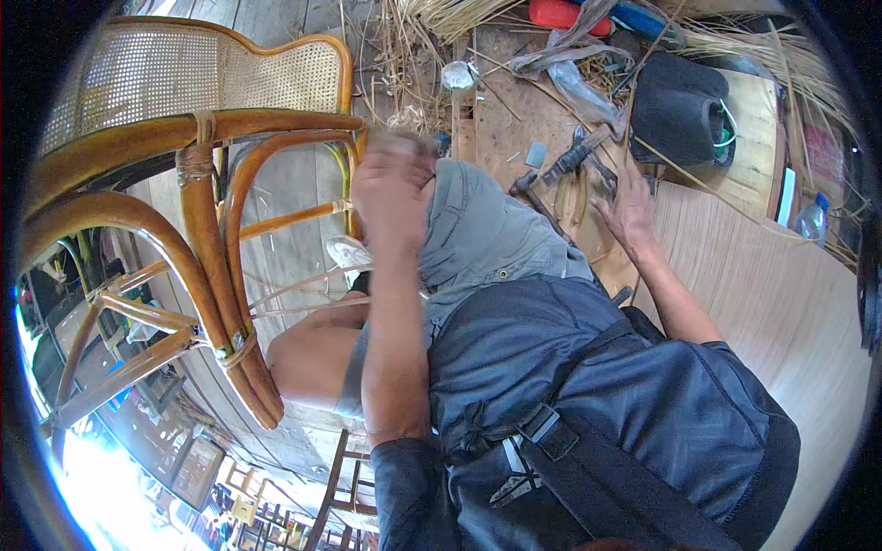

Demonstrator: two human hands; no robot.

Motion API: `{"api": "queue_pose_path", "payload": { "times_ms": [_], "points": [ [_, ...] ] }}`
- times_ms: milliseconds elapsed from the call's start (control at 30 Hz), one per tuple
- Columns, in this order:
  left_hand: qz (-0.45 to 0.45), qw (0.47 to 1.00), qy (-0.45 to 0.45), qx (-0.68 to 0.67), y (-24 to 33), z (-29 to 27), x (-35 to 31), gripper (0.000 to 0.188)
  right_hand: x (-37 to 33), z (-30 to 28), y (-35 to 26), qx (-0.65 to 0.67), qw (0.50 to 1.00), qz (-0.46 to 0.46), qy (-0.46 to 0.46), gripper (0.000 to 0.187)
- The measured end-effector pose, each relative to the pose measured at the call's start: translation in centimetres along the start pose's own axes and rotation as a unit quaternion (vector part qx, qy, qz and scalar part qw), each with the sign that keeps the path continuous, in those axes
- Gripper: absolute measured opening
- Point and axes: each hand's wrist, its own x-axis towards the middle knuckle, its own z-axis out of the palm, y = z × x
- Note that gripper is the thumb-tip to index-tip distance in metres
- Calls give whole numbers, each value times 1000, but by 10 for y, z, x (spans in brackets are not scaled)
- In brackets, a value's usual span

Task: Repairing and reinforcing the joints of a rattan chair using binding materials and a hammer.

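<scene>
A brown rattan chair (pixel 195 220) lies tipped over at my left, its woven cane panel (pixel 175 78) at the far side. Cane binding (pixel 195 165) wraps one of its joints. My left hand (pixel 397 188) is raised beside the chair's frame, over my knee, and motion smears its fingers. Pale loose strips (pixel 308 289) run from the chair's lower joint towards my left forearm. On the right, my right hand (pixel 628 209) reaches over the wooden board with its fingers stretched apart, close to several dark metal hand tools (pixel 568 163).
A crumpled clear plastic bag (pixel 574 87), a white cup (pixel 459 75) and a small blue-grey piece (pixel 535 154) lie ahead. Farther right are a black container (pixel 678 110), a plastic bottle (pixel 812 219) and straw-like strands (pixel 781 50). A wood-grained panel (pixel 781 312) lies beside me.
</scene>
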Motion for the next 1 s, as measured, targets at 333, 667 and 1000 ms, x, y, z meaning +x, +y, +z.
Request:
{"api": "queue_pose_path", "payload": {
  "times_ms": [333,667,1000],
  "points": [
    [-171,933,159,-274,40,-17,25,27,75,50,-68,134,960,-240,-55,21],
    [-226,952,49,-201,42,15,-16,22,82,21,-84,232,929,-284,-42,16],
    [-183,822,-25,-538,62,10,-42,19,45,-87,-171,601,771,40,-207,17]
  ]
}}
